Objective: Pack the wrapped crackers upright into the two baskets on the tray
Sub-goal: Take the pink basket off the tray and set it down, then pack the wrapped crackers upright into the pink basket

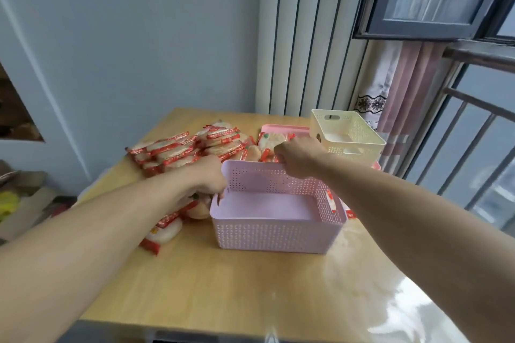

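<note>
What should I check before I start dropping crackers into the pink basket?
1. Pink basket empty and upright: ok.
2. Pink basket on the pink tray: not ok, it looks to sit on the table nearer the camera.
3. Cream basket on the tray: ok, it looks so.
4. Left hand at the basket's left end: ok; grip cannot tell.
5. Right hand on the far rim: ok; its fingers are hidden.
6. Crackers within reach: ok, piled left of the baskets.
</note>
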`<state>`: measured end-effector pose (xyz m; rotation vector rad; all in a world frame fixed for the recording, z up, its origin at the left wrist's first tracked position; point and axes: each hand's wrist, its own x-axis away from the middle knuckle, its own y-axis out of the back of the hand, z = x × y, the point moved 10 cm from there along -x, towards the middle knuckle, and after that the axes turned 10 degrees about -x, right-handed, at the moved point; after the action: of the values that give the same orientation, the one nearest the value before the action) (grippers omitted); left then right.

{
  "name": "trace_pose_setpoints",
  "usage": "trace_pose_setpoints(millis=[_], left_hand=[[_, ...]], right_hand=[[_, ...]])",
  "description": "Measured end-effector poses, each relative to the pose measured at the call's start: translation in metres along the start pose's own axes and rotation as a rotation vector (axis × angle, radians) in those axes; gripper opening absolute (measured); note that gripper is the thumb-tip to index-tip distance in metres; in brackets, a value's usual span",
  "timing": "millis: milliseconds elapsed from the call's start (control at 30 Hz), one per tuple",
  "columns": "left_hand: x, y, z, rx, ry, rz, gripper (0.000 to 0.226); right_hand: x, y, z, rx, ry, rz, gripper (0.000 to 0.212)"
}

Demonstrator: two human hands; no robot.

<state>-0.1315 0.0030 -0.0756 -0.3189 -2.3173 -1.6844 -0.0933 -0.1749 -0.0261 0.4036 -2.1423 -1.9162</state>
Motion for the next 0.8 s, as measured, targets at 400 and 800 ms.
trace_pose_setpoints(millis=[400,800], left_hand=[[-0.093,0.066,0.006,-0.181,-0.081,-0.248,0.100],[-0.156,0.024,0.016,-0.182,-0.122,-0.030,0.143]], right_hand=[[-0.076,-0.027,-0.044,-0.780,-0.249,0.100,0.127],[-0.109,-0.062,-0.007,-0.661,-0.115,0.275,0.096]])
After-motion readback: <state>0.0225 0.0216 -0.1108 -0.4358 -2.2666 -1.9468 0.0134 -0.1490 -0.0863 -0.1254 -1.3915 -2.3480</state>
